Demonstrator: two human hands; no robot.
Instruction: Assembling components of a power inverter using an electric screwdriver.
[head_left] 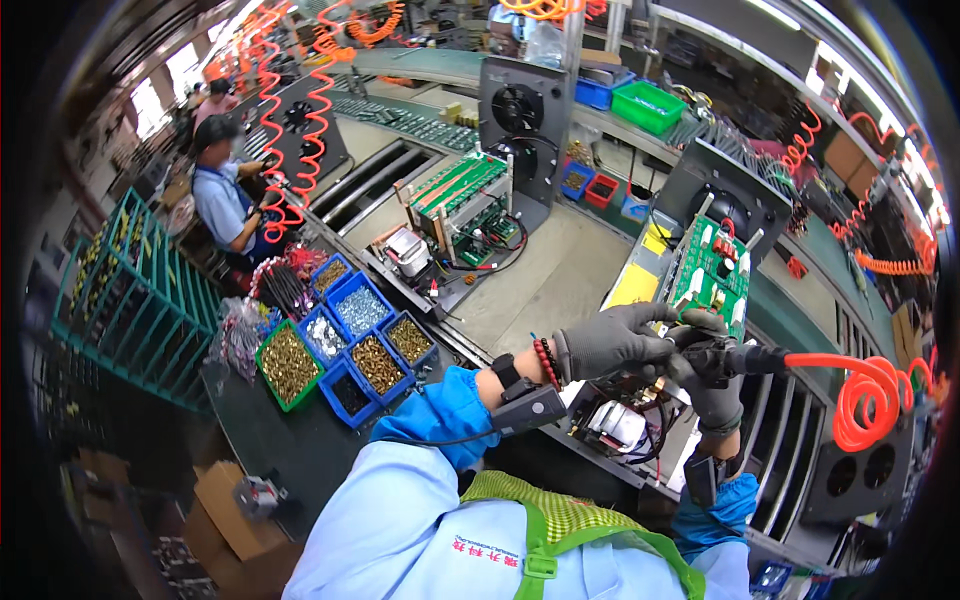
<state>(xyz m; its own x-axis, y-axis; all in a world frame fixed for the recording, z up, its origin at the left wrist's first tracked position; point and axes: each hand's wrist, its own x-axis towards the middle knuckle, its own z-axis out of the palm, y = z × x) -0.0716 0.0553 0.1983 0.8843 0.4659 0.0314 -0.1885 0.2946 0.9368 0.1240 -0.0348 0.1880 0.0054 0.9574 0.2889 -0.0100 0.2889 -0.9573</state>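
In gray gloves, my two hands meet over the near edge of a green circuit board (708, 270). My right hand (712, 395) is wrapped round a black air screwdriver (752, 360), whose orange coiled hose (860, 400) runs off to the right. The fingers of my left hand (615, 345) are pressed together by the front end of the driver; what they pinch, if anything, is hidden. Below the hands sits a white-wrapped transformer (618, 425) with dark wires, on the same unit as the board. A black panel with a fan (722, 207) stands behind that board.
Blue bins of screws (378, 365) and a green bin of brass-coloured screws (290, 365) lie to my left. A second unit with a green board (465, 200) stands ahead. Orange coiled hoses (312, 130) hang near a co-worker (225, 190). A green rack (135, 290) is far left.
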